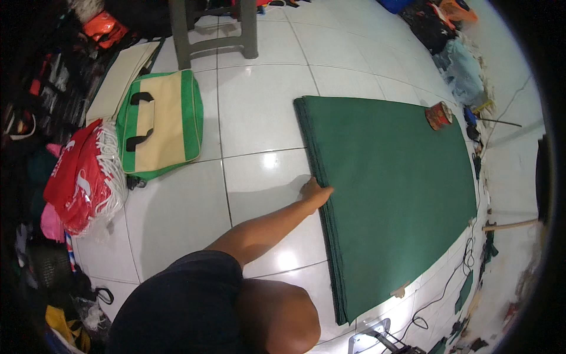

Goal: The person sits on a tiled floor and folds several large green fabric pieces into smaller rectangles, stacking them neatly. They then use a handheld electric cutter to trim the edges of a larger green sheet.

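Note:
A thick folded stack of dark green cloth lies on the tiled floor, its many layers showing along the left edge. My left hand reaches to the middle of that edge, thumb over the top and fingers at the side, closed on the layers. Its arm comes out of a black sleeve at the lower left. On the cloth's far right corner stands a small red tin can. My right hand is out of the picture.
A green and cream bag lies at the left, beside red packaged bags with white cords. A grey stool stands at the back. Along the right wall run plastic bags, a black cable and scraps. My bent knee is in front.

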Motion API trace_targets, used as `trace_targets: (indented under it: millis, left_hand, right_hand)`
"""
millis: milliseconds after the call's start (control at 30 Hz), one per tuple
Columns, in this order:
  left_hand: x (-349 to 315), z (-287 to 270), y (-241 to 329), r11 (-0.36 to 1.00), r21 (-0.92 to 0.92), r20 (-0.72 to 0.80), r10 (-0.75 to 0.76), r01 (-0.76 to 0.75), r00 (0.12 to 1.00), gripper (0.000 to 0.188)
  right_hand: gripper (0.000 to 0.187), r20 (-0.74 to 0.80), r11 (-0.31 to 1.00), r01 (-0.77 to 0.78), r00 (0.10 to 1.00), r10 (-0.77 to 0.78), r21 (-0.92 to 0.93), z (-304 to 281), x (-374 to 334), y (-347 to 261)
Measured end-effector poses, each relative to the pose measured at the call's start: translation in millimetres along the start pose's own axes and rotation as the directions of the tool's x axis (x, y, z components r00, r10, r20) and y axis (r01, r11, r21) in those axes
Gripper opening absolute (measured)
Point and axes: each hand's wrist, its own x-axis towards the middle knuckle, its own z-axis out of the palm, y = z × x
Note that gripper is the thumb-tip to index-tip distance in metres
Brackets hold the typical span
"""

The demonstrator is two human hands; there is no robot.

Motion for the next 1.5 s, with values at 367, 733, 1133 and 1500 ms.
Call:
trace_targets:
  millis: [367,733,1133,1500]
  left_hand:
    - [24.2,-3.7,-21.4,0.99,-0.141,0.353,0.055,-0.005,0.934,0.066]
    - [11.5,-4.5,-31.4,0.974,-0.042,0.502,-0.17,0.221,0.848,0.062]
    - [-39.5,-23.5,-24.3,0.946,0.287,0.219,0.088,-0.15,0.972,0.054]
    - [-166.1,-23.1,113.0,0.182,0.42,0.905,-0.013,-0.889,0.425,0.037]
  right_hand:
    - [0.038,0.101,0.663,-0.746,0.656,0.748,-0.063,-31.9,11.0,-17.9]
    - [0.051,0.272,0.503,-0.864,0.48,0.834,-0.014,-99.9,49.4,-152.8]
    - [0.041,0.246,0.679,-0.734,0.661,0.709,0.018,-84.0,30.1,-129.2]
    - [0.038,0.123,0.865,-0.4,0.917,0.38,0.304,-95.4,16.5,-98.4]
